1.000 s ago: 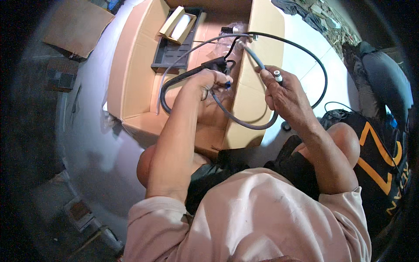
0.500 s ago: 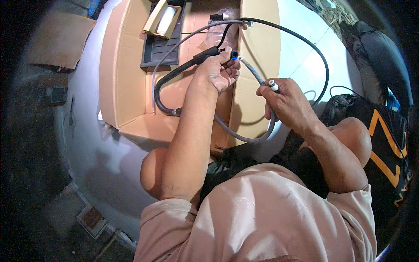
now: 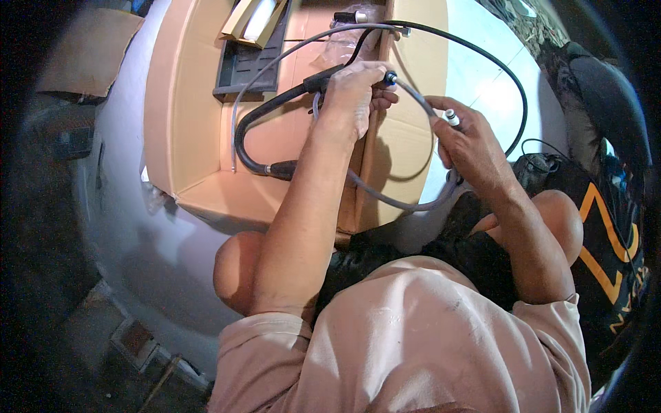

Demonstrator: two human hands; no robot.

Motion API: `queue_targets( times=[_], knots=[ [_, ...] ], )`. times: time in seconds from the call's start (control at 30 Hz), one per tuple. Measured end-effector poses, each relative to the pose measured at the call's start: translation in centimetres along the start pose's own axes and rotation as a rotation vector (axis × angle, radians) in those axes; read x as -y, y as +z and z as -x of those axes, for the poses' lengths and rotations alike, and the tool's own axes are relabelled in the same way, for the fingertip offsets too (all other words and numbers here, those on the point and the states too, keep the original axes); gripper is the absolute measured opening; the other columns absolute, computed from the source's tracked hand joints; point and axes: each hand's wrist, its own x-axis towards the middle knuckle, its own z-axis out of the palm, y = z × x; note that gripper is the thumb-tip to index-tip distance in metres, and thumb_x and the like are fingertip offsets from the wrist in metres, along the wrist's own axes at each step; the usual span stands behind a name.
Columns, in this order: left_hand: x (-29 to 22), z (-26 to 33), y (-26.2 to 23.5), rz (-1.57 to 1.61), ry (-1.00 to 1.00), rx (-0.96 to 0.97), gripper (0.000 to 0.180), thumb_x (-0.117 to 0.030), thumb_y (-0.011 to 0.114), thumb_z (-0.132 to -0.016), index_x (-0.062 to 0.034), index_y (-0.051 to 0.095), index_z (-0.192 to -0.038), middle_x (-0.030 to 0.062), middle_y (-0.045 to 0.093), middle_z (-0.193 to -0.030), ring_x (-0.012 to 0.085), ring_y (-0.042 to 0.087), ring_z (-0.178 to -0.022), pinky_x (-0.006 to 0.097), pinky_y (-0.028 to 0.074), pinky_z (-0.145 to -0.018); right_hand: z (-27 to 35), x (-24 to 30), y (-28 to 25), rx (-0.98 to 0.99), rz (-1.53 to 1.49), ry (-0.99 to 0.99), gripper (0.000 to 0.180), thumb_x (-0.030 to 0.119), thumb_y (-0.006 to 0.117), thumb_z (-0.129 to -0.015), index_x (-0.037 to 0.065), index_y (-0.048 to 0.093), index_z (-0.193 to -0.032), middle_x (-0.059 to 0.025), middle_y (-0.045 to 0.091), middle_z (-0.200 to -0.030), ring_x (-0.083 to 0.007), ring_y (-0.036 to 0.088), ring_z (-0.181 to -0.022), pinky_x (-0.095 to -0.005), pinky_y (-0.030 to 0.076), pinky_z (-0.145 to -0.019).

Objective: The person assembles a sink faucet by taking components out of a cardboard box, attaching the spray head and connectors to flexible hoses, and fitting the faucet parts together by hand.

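My left hand (image 3: 354,96) is closed around a black hose fitting (image 3: 390,78) above the open cardboard box. One end of a grey hose (image 3: 413,93) meets this fitting; how deep it sits inside I cannot tell. My right hand (image 3: 471,141) grips the same hose a short way along, and a white plastic connector (image 3: 452,117) sticks up between its fingers. From the right hand the hose loops down and back to the left, behind my left forearm. A thick black hose (image 3: 249,127) curves left of my left hand, with a black sleeve (image 3: 282,170) at its lower end.
The cardboard box (image 3: 162,96) holds a dark slotted tray (image 3: 251,72), a small carton (image 3: 237,24) with a white cylinder and a clear plastic bag (image 3: 341,48). A thin black cable (image 3: 506,65) arcs over the box's right flap. A black bag with orange marks (image 3: 599,234) lies at right.
The grey hose's end, apart from the fitting before, now meets it. Both hands have shifted right, my left hand has turned, and the right hand's hose loop has moved along.
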Motion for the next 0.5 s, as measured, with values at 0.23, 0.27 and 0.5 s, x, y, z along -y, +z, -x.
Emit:
queue_targets(
  times=[0.23,0.27,0.5],
  knots=[
    [-0.3,-0.1,1.1,-0.262,0.242,0.056,0.038,-0.013,0.071,-0.09,0.0026,0.062,-0.124,0.0093,0.069,-0.098,0.0183,0.068,-0.082,0.033,0.055,-0.075,-2.2,-0.3,-1.7,-0.163,-0.021,-0.111,0.029,0.02,0.054,-0.1,-0.002,0.07,-0.11,-0.0006,0.054,-0.063,-0.0064,0.045,-0.054,-0.0264,0.037,-0.049],
    [-0.4,-0.1,1.0,-0.511,0.338,0.003,0.034,-0.014,0.073,-0.088,-0.0006,0.066,-0.119,0.0074,0.069,-0.098,0.017,0.067,-0.08,0.032,0.055,-0.075,-2.5,-0.7,-2.2,-0.132,-0.09,-0.081,0.029,0.021,0.055,-0.1,-0.002,0.07,-0.11,0.0002,0.054,-0.063,-0.006,0.044,-0.054,-0.0257,0.036,-0.049],
    [1.4,-2.4,-1.1,-0.866,0.961,-0.122,0.028,-0.021,0.079,-0.085,-0.006,0.074,-0.108,0.0081,0.068,-0.1,0.0169,0.065,-0.091,0.033,0.053,-0.082,-1.7,2.4,-2.3,-0.177,-0.088,-0.136,0.03,0.017,0.058,-0.101,0.001,0.068,-0.124,0.0015,0.055,-0.063,-0.0059,0.046,-0.052,-0.0233,0.036,-0.048]
  ],
)
